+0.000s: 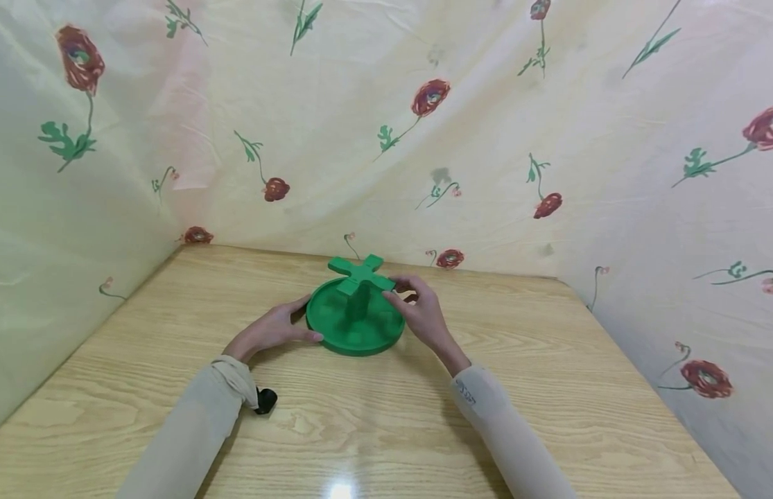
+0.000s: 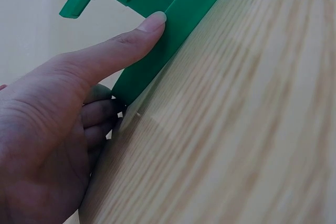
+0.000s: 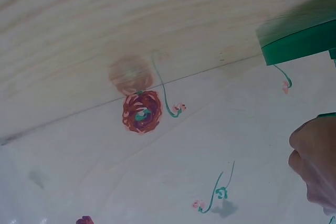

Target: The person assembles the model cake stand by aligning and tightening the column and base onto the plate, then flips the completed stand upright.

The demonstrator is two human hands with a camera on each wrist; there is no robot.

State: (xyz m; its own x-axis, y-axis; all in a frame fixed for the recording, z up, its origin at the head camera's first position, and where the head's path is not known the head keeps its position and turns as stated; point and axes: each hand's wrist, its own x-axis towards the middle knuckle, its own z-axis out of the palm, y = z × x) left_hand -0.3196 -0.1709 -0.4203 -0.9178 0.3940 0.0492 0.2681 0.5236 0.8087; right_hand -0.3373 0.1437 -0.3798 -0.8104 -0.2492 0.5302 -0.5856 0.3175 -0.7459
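Left of the left hand, a floral cloth hangs as a wall; it runs on behind both hands and down the right side, while a wood-grained table lies under everything. A pale left sleeve reaches up towards the wrist, with a small black object just beside its cuff. The left hand is spread fairly wide and grips the edge of a green dish, its thumb on the near side of the rim and its other fingers round the left side. The dish rests on the table between the two hands. From its middle rises a green post, marked "35" in the left wrist view, topped by a green cross-shaped piece. To the right, the right hand is held narrow, pinching the tip of the nearest arm of that cross between thumb and fingers. A pale right sleeve, with dark marking at its cuff, trails below that hand.
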